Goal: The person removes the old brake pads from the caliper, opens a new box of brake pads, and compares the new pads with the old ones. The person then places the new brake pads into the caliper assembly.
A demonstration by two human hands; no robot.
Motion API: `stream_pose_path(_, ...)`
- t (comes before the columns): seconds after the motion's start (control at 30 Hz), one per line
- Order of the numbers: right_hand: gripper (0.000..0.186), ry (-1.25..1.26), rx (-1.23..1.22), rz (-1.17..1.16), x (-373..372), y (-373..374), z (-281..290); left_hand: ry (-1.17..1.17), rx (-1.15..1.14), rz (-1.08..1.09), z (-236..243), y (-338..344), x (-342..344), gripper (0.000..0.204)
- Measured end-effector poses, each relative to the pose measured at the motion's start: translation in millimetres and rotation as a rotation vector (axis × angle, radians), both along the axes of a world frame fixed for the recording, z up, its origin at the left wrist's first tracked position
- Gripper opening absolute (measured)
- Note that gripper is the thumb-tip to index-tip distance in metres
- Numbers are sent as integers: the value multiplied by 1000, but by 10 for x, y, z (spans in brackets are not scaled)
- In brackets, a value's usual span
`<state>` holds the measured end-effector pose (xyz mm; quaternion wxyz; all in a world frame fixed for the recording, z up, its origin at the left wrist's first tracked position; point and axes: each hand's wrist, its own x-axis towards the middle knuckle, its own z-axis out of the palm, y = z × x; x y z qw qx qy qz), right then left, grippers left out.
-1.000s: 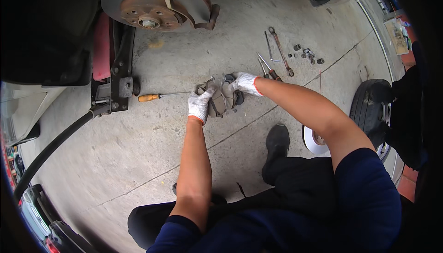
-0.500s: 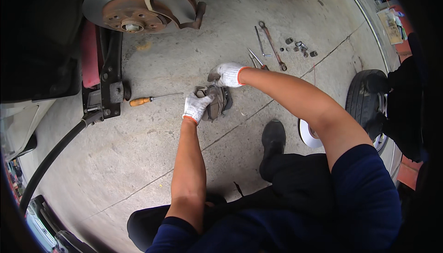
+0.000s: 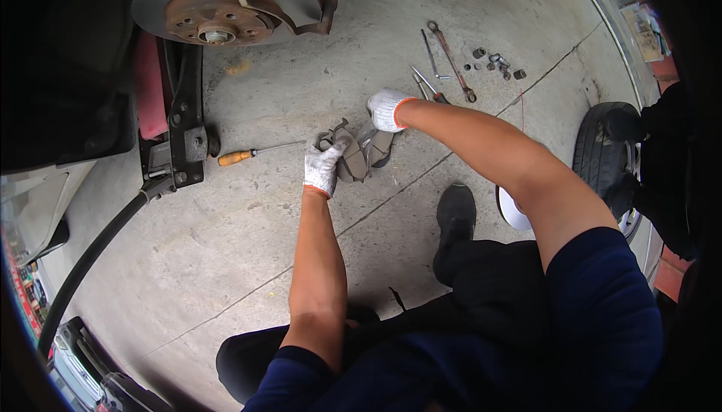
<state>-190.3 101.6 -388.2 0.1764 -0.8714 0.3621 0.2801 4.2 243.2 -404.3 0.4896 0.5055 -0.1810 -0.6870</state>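
On the concrete floor, my left hand (image 3: 323, 162) in a white orange-cuffed glove is closed on grey brake pads (image 3: 355, 160) that lie overlapping, some with clips. Just above their right end, my right hand (image 3: 387, 107), gloved the same way, has curled fingers; what they hold is hidden. A wooden-handled screwdriver (image 3: 236, 158) lies left of the pads. Beyond my right hand lie two more screwdrivers or similar tools (image 3: 440, 98), a long wrench (image 3: 450, 59), a thin bar (image 3: 432, 57) and several sockets (image 3: 519, 74).
A rusty brake disc (image 3: 169, 6) with bracket overhangs the top left, beside a red-and-black jack (image 3: 150, 89) with a long handle (image 3: 90, 254). At right are a tyre (image 3: 594, 149), a loose silver disc (image 3: 511, 209) and dark shapes I cannot make out. My boot (image 3: 456, 213) is below the pads.
My right hand lifted away from the pads toward the upper left, then shifted slightly right. The pads under my left hand sit differently, more spread out now. The whole view has shifted slightly.
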Motion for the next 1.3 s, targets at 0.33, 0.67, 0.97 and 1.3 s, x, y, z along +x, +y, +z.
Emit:
stream_pose_path(0.33,38,6,121,-246,15,114,329,265,106,178,-223,56,133,49)
stream_pose_path(0.67,46,-10,-8,-232,-253,317,504,587,40,363,-255,80,508,46)
stream_pose_path(0.97,36,-191,-98,152,-334,861,81,555,37,488,-133,-174,645,44)
stream_pose_path(1.3,62,-121,13,-376,-672,274,1652,533,26,403,-80,-234,332,51)
